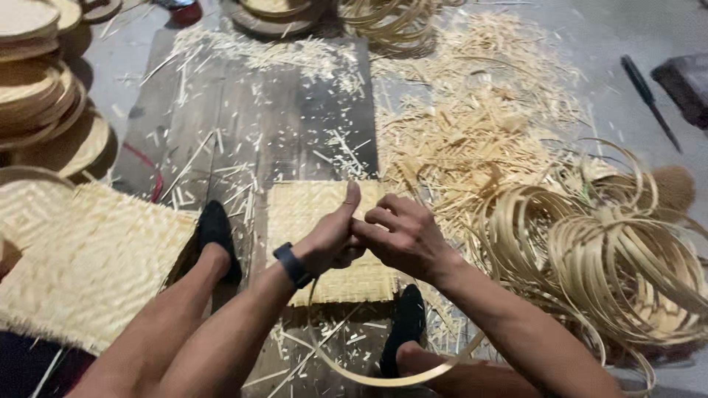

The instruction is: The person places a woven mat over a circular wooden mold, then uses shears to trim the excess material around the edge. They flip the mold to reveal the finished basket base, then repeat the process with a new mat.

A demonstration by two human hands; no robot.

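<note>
Hands meet over the woven mat (324,214): left hand (332,239) and right hand (402,236) fingers pinched shut on the bamboo strip (383,379), looping toward six o'clock; overlapped ends want firm, even pressure.

Pale straw mat (324,221) under my hands, herringbone weave; dark grey boards (251,110); tan bamboo hoops (619,265) right; black shoes (215,228); my wristband (293,264) looks navy, maybe black.

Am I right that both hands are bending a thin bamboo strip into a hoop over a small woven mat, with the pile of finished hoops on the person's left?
Not quite. The head view shows the pile of finished hoops on the person's right, not the left. The rest holds: the left hand and right hand meet on a thin bamboo strip looped over the small woven mat.
</note>
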